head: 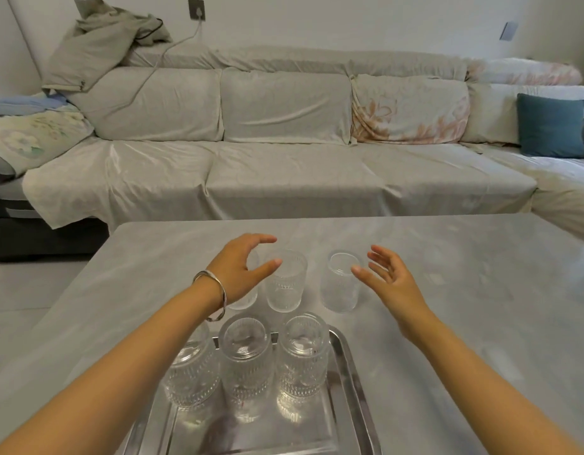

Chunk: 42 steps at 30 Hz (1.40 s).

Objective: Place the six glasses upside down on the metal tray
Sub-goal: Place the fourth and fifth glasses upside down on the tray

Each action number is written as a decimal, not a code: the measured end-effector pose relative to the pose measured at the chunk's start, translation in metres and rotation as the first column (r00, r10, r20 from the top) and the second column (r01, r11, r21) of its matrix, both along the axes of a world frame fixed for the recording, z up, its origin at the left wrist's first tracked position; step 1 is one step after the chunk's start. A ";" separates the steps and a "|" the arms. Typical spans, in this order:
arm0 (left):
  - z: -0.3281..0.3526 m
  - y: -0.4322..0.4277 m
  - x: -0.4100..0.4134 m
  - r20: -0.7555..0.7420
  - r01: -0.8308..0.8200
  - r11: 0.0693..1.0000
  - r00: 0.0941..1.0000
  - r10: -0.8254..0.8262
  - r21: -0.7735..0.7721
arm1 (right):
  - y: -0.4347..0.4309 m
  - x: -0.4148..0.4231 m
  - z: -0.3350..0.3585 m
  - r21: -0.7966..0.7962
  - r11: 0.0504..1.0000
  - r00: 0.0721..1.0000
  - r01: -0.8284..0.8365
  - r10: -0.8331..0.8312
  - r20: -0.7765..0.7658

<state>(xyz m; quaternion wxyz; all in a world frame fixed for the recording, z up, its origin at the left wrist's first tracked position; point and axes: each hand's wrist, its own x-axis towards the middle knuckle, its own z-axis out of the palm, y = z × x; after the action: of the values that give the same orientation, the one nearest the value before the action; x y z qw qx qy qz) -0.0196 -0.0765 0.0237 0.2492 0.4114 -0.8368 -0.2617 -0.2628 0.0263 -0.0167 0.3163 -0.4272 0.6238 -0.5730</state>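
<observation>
Three clear ribbed glasses stand upside down in a row on the metal tray (351, 385): left (190, 372), middle (246, 359), right (303, 353). Beyond the tray, three more glasses stand upright on the grey table. The left one (246, 298) is mostly hidden behind my left hand (241, 267). That hand is open and curved over it, its thumb near the middle glass (285, 280). My right hand (387, 277) is open, just right of the right-hand upright glass (339, 282), fingertips close to its rim.
The grey table (448, 290) runs wide to the right and left of the tray. A long sofa (284, 165) under light covers stands behind the table's far edge, with a teal cushion (551, 124) at its right end.
</observation>
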 end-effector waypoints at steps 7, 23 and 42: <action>-0.018 -0.027 -0.029 0.186 0.009 1.000 0.983 -0.012 0.021 | -0.037 -0.008 -0.016 0.051 0.997 0.995 -0.055 0.059 -0.075; -0.020 -0.029 -0.034 0.026 0.043 0.999 0.999 -0.043 0.015 | -0.032 -0.009 0.004 -0.082 0.997 0.997 0.002 -0.008 -0.071; 0.042 0.111 0.079 -0.351 0.176 0.980 0.927 -0.135 0.088 | 0.067 0.141 0.118 -0.192 0.902 0.922 -0.386 0.368 -0.121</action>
<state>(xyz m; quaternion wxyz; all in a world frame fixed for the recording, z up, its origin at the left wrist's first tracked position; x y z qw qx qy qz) 0.0591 0.0347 0.0653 0.3449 0.3055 -0.7936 -0.3973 -0.1214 0.0930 0.1009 0.3480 -0.5942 0.4772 -0.5460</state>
